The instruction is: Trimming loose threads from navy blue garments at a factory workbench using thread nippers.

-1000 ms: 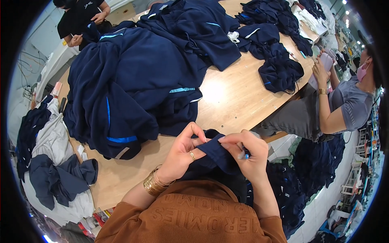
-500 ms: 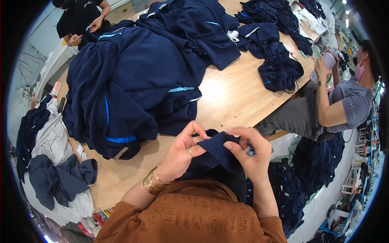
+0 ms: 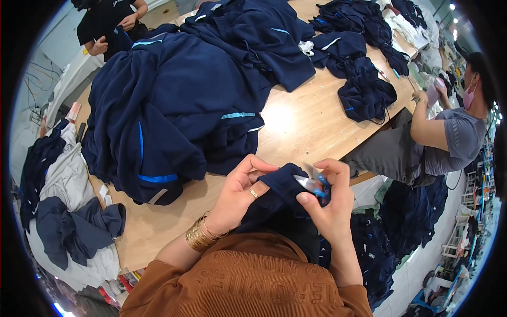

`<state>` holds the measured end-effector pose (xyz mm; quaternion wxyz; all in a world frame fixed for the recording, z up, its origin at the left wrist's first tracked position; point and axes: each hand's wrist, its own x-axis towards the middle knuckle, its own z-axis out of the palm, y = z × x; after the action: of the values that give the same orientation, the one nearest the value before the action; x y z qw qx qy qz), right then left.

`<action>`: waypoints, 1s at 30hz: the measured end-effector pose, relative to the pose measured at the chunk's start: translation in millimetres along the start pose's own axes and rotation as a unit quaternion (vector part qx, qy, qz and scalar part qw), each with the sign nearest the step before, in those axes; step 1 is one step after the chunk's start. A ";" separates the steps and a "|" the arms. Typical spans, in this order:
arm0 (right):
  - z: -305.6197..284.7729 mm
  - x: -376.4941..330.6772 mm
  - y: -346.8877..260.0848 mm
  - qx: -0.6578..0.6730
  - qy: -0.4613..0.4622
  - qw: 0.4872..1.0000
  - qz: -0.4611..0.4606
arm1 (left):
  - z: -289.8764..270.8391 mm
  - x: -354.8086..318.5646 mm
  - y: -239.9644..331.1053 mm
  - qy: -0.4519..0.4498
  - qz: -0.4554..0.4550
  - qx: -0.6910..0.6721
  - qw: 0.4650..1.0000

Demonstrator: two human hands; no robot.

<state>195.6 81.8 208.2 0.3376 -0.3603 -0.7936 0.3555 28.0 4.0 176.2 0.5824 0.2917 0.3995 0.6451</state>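
Observation:
My left hand (image 3: 240, 196) pinches the folded edge of a navy garment (image 3: 285, 182), which hangs toward my lap. A gold ring and several gold bangles are on that hand and wrist. Close to the cloth's right side, my right hand (image 3: 335, 203) curls round small blue-handled thread snips (image 3: 320, 189). Their pale, shiny blade end points at the folded cloth; whether it touches the cloth, I cannot tell.
A big heap of navy garments (image 3: 174, 100) fills the left of the wooden table (image 3: 296, 121). Smaller navy bundles (image 3: 367, 95) lie at the far right. One person (image 3: 449, 127) works on the right, another (image 3: 108, 29) at far left. More navy clothes (image 3: 412, 211) pile on the floor.
My right thumb has come off the cloth edge, and the fingers have opened out around the snips, whose blade end now shows. The person on the right has shifted their hands away from me.

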 end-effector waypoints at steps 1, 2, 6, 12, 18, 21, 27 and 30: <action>1.8 -1.2 -2.1 -0.019 0.007 1.000 0.012 | -1.5 0.7 -1.4 0.010 0.005 0.015 1.000; 2.1 -2.5 -2.2 -0.021 0.006 1.000 0.012 | -2.3 1.0 -2.1 0.020 0.010 0.030 0.999; 2.4 -5.1 -1.0 -0.097 0.037 0.995 -0.007 | 0.8 1.1 0.7 0.022 0.007 0.013 1.000; 3.4 -3.2 -2.0 -0.138 0.050 0.989 -0.038 | 0.6 2.1 -3.5 0.006 0.027 0.006 1.000; 5.3 -10.5 2.2 0.138 -0.012 0.988 0.063 | 0.7 2.9 -5.4 0.002 0.033 0.025 0.999; 0.5 -9.4 4.0 0.437 -0.029 0.894 0.093 | 0.2 1.2 -4.2 0.012 0.024 0.015 1.000; 12.9 2.2 1.3 0.081 0.010 0.997 -0.011 | 1.0 -0.7 -6.2 -0.005 0.017 -0.011 1.000; 16.6 1.8 2.3 0.043 0.036 0.994 -0.089 | 0.1 -1.9 -8.1 -0.021 0.021 0.012 0.999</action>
<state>182.3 79.0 198.1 0.4111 -0.2856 -0.7942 0.3445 32.6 2.1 169.5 0.5736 0.3204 0.3886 0.6459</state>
